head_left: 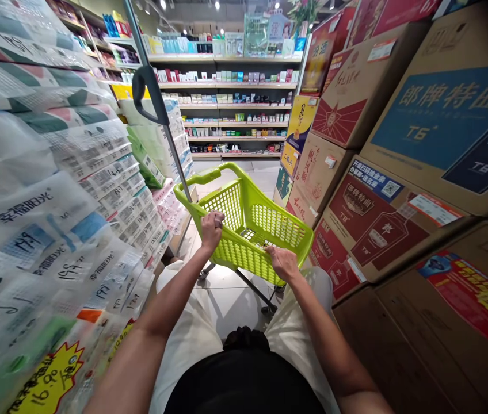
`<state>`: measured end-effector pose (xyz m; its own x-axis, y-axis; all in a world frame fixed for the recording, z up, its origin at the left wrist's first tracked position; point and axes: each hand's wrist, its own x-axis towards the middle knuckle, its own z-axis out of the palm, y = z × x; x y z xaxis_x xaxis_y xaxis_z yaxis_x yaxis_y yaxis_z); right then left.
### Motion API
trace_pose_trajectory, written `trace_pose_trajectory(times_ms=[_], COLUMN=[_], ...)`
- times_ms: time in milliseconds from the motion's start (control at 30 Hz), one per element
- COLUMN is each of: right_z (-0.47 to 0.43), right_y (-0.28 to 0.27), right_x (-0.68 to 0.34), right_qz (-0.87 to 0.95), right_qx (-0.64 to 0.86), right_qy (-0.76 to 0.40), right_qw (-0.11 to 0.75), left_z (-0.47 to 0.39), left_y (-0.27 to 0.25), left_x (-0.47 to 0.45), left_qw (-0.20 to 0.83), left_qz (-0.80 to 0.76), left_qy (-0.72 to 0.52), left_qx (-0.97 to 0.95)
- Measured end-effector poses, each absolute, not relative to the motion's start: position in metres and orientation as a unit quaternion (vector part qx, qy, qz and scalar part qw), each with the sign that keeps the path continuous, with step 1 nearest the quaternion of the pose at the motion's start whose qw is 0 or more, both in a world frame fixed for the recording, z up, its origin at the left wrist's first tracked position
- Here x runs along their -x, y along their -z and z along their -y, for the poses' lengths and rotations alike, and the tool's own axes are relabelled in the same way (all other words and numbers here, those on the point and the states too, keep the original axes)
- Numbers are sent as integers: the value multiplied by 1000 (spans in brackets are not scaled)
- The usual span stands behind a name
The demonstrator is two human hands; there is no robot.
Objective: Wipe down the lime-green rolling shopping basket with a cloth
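Note:
A lime-green plastic shopping basket cart (276, 224) on dark wheeled legs stands right in front of me. Its long grey pull handle (153, 95) rises up and to the left. My left hand (212, 229) is closed around the cart's near rim on the left side. Farther right along that same rim, my right hand (282, 262) grips the edge, fingers over the inside. Through the lattice walls, the basket's inside shows its perforated floor, with nothing plainly visible lying in it.
Stacked white plastic-wrapped paper packs (71, 230) line the left side, with a yellow price sign (49, 382) low down. Tall piles of cardboard cartons (377, 218) crowd the right. Past the cart, pale floor tiles (252, 166) lead to shelves (235, 107) of small boxed goods.

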<state>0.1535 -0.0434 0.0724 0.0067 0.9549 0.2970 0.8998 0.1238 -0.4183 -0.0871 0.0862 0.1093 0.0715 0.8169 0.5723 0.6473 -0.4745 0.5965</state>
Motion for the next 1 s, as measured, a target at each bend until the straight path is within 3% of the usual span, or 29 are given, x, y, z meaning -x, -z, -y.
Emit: trace_pose_trajectory(times_ms=[500, 600, 733, 900, 1000], right_z=[63, 68, 74, 79, 81], right_y=[-52, -49, -48, -51, -53], right_x=[-197, -206, -218, -223, -215], right_qz=[563, 531, 496, 476, 507], right_qx=[616, 601, 596, 597, 605], right_qy=[-150, -181, -200, -220, -188], right_qw=[530, 570, 599, 607, 584], left_z=[2, 15, 21, 10, -21], left_y=[-69, -63, -60, -70, -89], left_x=[3, -8, -28, -29, 5], left_qw=[168, 189, 172, 152, 125], left_qz=[-433, -347, -374, -218, -336], left_qy=[-479, -439, -446, -351, -370], left_qx=[-745, -806, -795, -898, -857])
